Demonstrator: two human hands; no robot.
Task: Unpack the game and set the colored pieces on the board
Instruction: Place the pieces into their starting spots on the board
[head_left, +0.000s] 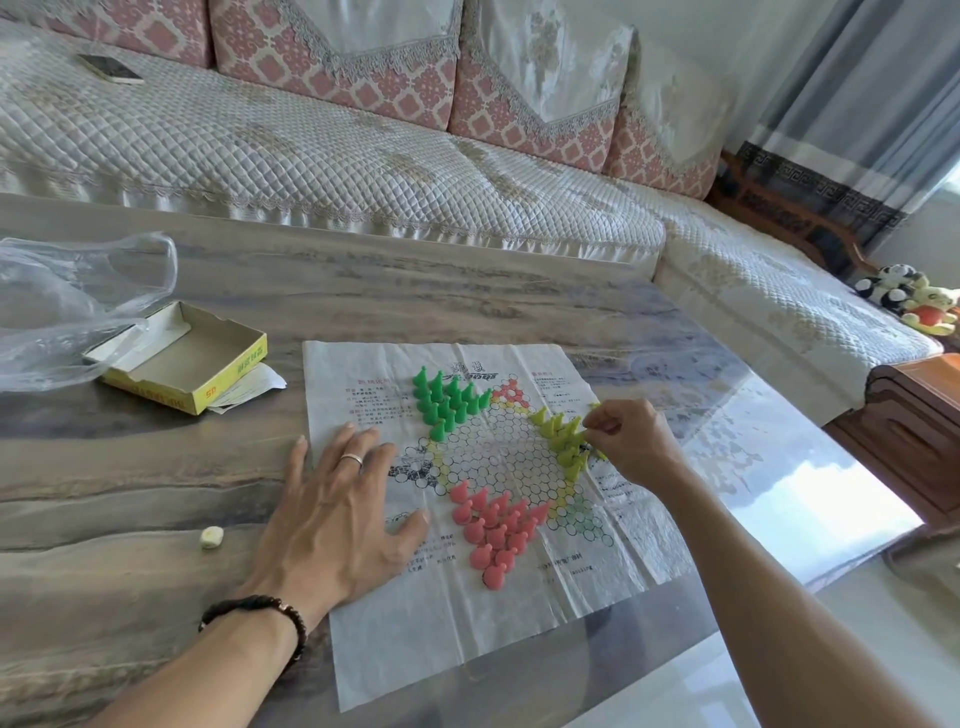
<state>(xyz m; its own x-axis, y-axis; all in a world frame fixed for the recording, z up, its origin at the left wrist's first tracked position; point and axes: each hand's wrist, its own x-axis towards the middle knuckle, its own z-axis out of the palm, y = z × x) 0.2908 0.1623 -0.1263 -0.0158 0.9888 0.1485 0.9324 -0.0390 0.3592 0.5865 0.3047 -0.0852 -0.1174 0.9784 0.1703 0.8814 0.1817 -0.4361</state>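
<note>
Placing the last yellow pieces

The left hand (337, 512) lies flat with fingers apart to keep the paper board (467, 613) still; the right hand (631, 441) pinches a yellow piece (595, 409) beside the yellow group (563, 441).

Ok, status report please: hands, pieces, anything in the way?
Left hand flat on paper board. Right hand pinching a yellow piece. Green pieces, pink pieces set. Nothing blocking.

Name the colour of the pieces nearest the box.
Green pieces, clearest in the head view.
</note>
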